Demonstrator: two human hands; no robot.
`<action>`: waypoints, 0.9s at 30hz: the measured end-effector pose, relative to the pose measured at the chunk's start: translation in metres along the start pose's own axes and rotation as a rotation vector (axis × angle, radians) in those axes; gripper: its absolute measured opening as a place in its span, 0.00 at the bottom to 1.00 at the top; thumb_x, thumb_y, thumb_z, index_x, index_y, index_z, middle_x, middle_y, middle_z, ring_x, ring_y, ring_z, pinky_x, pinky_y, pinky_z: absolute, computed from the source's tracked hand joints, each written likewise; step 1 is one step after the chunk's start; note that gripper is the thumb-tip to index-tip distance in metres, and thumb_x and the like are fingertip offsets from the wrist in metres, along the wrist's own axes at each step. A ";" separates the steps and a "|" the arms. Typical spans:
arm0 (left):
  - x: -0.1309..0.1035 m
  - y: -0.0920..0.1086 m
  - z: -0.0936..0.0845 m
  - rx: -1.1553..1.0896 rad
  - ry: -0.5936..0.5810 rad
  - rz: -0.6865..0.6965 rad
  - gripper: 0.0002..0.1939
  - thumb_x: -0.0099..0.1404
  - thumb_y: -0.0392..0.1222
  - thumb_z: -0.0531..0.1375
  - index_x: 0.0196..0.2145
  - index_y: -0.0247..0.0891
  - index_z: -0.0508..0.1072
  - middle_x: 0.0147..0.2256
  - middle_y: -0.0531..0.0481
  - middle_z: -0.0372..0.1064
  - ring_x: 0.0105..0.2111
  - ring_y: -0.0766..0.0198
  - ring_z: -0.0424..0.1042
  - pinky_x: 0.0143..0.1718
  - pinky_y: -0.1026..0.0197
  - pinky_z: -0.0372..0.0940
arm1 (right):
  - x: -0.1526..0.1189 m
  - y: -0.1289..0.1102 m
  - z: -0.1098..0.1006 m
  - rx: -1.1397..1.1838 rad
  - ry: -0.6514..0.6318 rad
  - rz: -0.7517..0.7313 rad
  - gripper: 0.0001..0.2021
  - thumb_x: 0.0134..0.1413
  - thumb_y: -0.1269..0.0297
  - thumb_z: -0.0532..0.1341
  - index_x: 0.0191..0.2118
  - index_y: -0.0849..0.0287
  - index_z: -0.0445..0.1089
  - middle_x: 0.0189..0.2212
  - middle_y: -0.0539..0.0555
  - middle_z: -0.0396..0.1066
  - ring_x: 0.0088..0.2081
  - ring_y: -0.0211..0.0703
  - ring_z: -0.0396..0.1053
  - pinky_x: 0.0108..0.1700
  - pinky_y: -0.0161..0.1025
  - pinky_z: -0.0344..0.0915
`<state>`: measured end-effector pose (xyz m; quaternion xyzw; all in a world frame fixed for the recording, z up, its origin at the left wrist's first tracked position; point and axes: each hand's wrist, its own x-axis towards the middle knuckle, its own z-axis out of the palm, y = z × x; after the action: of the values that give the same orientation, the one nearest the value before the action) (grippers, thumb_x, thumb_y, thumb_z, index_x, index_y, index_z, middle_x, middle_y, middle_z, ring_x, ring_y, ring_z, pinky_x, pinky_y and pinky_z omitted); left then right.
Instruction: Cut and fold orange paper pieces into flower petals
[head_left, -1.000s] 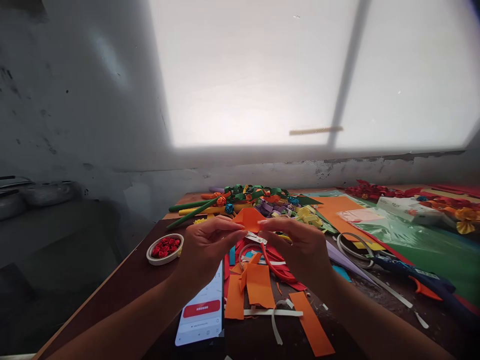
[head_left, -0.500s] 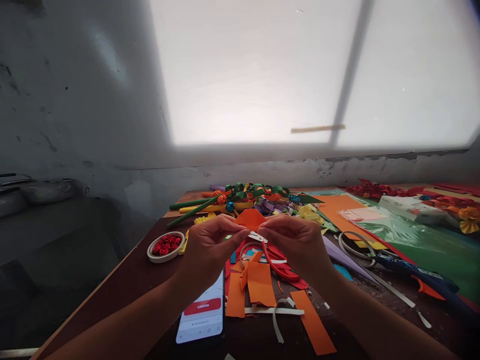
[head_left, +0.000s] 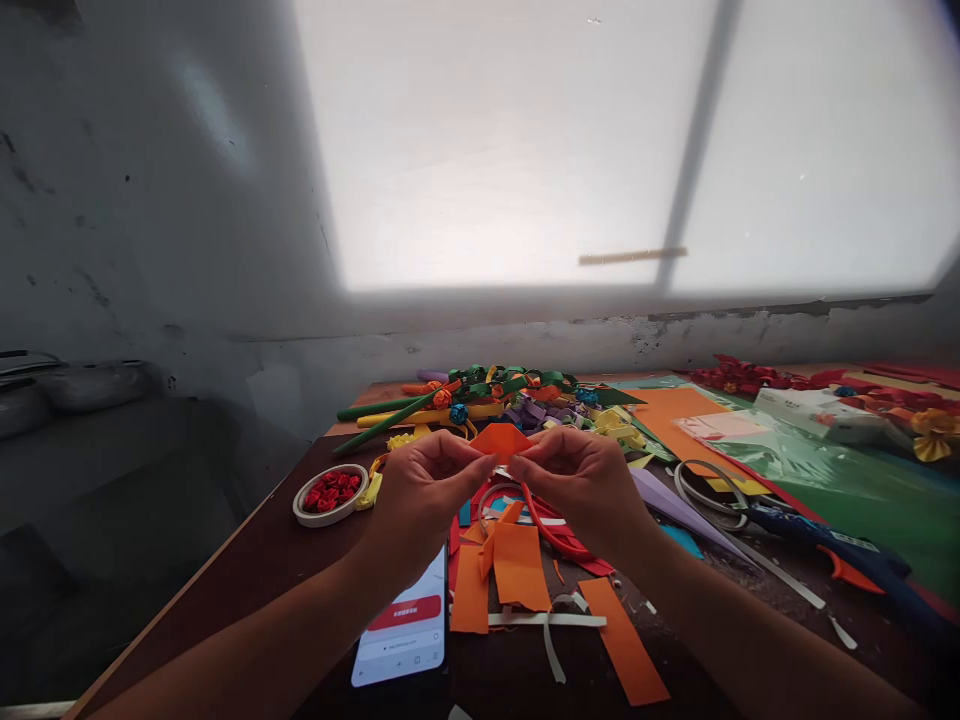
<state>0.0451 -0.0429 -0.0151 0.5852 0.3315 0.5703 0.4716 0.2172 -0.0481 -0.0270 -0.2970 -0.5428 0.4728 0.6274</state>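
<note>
A small folded orange paper (head_left: pixel 499 442) is held up above the table between both hands. My left hand (head_left: pixel 427 490) pinches its left corner between thumb and fingers. On the other side, my right hand (head_left: pixel 574 480) pinches the right corner, and the two thumbs nearly meet below it. Under the hands lie red-handled scissors (head_left: pixel 551 535), mostly covered. Cut orange paper pieces (head_left: pixel 521 568) and white strips (head_left: pixel 551 620) are spread in front of them. A lit phone (head_left: pixel 401 640) lies beneath my left forearm.
Red paper bits fill a white ring (head_left: pixel 330 495) at the left. Green rolled sticks (head_left: pixel 397 420) and purple scraps (head_left: pixel 532 412) lie at the back. To the right are a tape roll (head_left: pixel 712 490), a dark blue tool (head_left: pixel 832 540) and plastic-covered green sheets (head_left: pixel 840 480).
The folded orange paper has tilted and lowered slightly, looking flatter, and the thumbs have shifted at its lower edge. Both hands keep their pinch.
</note>
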 end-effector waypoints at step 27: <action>0.001 0.003 0.001 0.012 -0.043 0.000 0.18 0.56 0.36 0.70 0.37 0.41 0.64 0.28 0.59 0.64 0.30 0.70 0.67 0.35 0.65 0.65 | 0.004 -0.002 -0.008 0.005 -0.120 0.046 0.17 0.50 0.61 0.73 0.42 0.54 0.68 0.27 0.45 0.74 0.28 0.36 0.74 0.32 0.33 0.71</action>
<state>0.0462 -0.0428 -0.0118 0.6001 0.3248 0.5557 0.4750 0.2252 -0.0439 -0.0251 -0.2792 -0.5713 0.5054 0.5833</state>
